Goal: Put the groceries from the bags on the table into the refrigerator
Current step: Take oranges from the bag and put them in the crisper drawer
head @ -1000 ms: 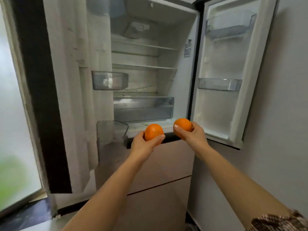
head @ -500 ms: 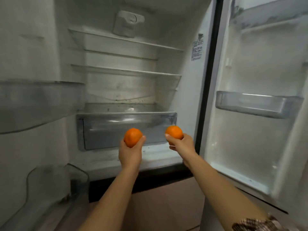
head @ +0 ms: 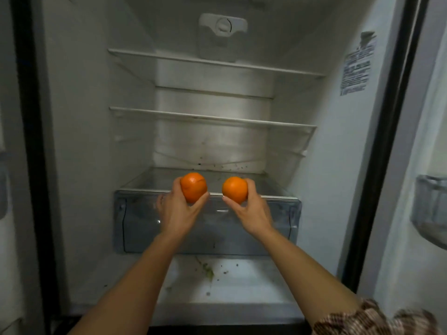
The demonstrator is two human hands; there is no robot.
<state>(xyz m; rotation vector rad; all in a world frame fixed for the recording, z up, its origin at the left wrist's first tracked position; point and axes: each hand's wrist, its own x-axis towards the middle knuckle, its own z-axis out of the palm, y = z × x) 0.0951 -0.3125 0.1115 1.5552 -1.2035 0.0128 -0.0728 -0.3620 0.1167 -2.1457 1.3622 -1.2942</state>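
The refrigerator [head: 82, 141] stands open in front of me, its shelves bare. My left hand [head: 177, 215] grips one orange [head: 194, 191] and my right hand [head: 251, 215] grips a second orange [head: 235, 193]. Both oranges are held up side by side, a little apart, at the front edge of the glass cover above the clear crisper drawer [head: 135, 228]. The bags and the table are out of view.
Two white wire-edged shelves [head: 212, 119] sit above the drawer. Crumbs and a green scrap lie on the fridge floor [head: 232, 284] below the drawer. A clear door bin [head: 429, 209] hangs on the open right door; the left door edge fills the far left.
I have moved in close to the fridge. Both hands have risen and reached forward with the oranges, from below the drawer to its top edge.
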